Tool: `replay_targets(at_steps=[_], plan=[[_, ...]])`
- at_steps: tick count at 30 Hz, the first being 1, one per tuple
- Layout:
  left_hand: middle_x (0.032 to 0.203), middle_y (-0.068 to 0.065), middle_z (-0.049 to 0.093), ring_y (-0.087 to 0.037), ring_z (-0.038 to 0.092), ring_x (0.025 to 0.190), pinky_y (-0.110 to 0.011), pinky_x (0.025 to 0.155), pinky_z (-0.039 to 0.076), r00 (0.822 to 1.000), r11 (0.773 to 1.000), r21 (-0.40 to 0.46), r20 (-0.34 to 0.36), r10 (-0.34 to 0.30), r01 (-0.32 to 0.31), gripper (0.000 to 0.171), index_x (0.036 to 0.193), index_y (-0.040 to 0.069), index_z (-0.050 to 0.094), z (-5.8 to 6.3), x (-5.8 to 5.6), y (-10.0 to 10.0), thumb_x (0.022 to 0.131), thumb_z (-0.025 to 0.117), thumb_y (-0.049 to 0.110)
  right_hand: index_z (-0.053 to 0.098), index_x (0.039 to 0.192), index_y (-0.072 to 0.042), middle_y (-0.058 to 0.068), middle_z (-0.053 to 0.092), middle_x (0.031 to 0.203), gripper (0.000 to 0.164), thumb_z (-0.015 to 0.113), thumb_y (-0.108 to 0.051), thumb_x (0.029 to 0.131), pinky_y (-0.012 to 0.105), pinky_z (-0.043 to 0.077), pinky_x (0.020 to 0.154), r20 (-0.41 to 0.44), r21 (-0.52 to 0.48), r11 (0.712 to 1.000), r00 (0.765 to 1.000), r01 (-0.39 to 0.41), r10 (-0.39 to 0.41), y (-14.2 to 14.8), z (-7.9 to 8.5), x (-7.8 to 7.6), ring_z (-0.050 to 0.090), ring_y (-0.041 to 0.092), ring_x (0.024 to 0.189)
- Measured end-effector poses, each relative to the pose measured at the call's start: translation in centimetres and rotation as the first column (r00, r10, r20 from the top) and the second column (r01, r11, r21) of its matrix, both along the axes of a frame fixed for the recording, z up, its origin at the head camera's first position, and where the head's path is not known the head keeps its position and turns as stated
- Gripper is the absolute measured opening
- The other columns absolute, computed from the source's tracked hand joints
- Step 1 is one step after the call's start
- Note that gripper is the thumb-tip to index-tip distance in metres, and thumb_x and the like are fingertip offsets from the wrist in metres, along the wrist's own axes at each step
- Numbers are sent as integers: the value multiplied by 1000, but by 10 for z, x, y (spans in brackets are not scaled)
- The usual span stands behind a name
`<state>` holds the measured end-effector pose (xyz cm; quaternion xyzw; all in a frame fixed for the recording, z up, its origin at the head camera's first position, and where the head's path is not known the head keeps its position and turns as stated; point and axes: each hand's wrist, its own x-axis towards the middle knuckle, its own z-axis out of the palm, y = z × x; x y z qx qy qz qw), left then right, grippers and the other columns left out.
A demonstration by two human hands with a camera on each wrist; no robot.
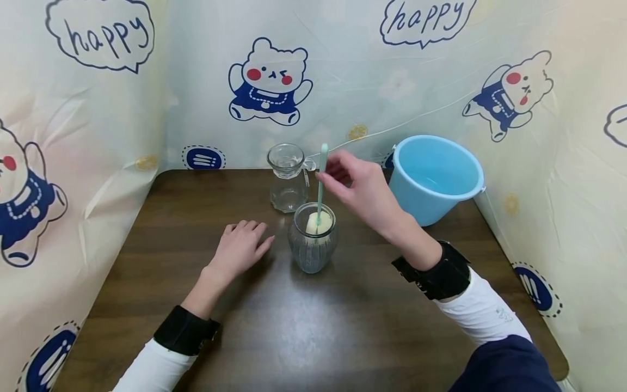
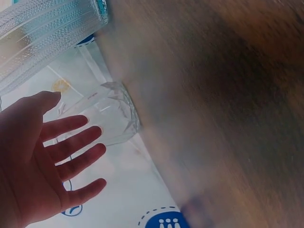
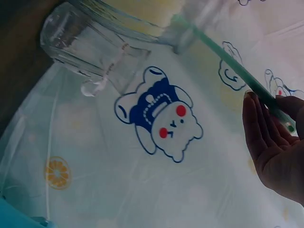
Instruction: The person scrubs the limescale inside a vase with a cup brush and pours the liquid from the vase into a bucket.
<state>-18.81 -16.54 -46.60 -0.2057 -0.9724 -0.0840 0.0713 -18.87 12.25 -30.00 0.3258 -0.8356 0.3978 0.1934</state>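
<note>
My right hand (image 1: 366, 191) pinches the upper end of a pale green handle (image 1: 320, 188) between thumb and fingers. On the handle's lower end is a cream sponge head (image 1: 318, 222), so it looks like a bottle sponge brush. That sponge sits in the mouth of a ribbed, bluish glass jar (image 1: 312, 251) standing upright on the table. To the jar's left, my left hand (image 1: 240, 247) is over the tabletop, fingers spread and holding nothing. The left wrist view shows this hand (image 2: 52, 156) with its palm visible, apart from the ribbed jar (image 2: 52, 35).
A clear glass bottle (image 1: 288, 190) with a tie round its neck stands behind the jar. At the back right is a light blue bucket (image 1: 426, 201). A printed cloth (image 1: 352, 71) hangs around the dark wooden table (image 1: 313, 337).
</note>
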Motion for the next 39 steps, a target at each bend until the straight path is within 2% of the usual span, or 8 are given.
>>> replay_targets(at_steps=[6, 14, 21, 27, 35, 39], plan=[[118, -18, 72, -39, 64, 113, -61, 93, 47, 999, 999, 38, -45, -9, 11, 39, 123, 3, 70, 2, -3, 1, 104, 63, 36, 69, 109, -3, 6, 72, 98, 17, 77, -10, 96, 32, 59, 78, 63, 47, 999, 998, -7, 4, 3, -25, -3, 68, 15, 86], [120, -18, 72, -39, 63, 115, -62, 96, 46, 999, 999, 42, -33, -4, 5, 39, 126, 3, 70, 6, -6, 1, 104, 62, 35, 68, 101, -3, 6, 65, 92, 14, 77, -11, 95, 35, 57, 73, 96, 117, 993, 995, -10, -2, 4, -44, -3, 61, 16, 82], [121, -17, 72, -38, 62, 116, -62, 95, 47, 1000, 998, 65, -22, -12, 13, 40, 127, 4, 70, 3, -8, 3, 105, 61, 36, 68, 97, -4, 5, 62, 88, 14, 80, -10, 92, 29, 53, 70, 114, 132, 991, 993, 14, -29, 7, -55, 1, 58, 17, 79], [122, -17, 72, -38, 62, 117, -62, 97, 47, 1000, 996, 89, -6, -6, 6, 39, 127, 4, 70, 4, -7, 2, 104, 63, 34, 68, 98, -4, 6, 61, 88, 14, 80, -10, 92, 28, 51, 69, 120, 131, 991, 992, 8, -24, 8, -60, 1, 57, 18, 79], [124, -17, 71, -38, 62, 118, -62, 97, 47, 1000, 992, 126, 17, -11, 9, 38, 127, 4, 70, 7, -5, 2, 103, 63, 33, 67, 105, -6, 4, 62, 93, 19, 80, -13, 93, 35, 56, 72, 135, 105, 994, 991, -4, -11, 17, -62, 8, 59, 16, 82], [124, -16, 71, -38, 62, 117, -62, 97, 47, 1000, 992, 125, 13, -7, 5, 38, 128, 5, 70, 7, -6, 2, 104, 63, 34, 67, 113, -8, 2, 65, 98, 24, 79, -18, 95, 33, 56, 74, 173, 85, 996, 985, -32, 17, 26, -64, 13, 61, 13, 86]])
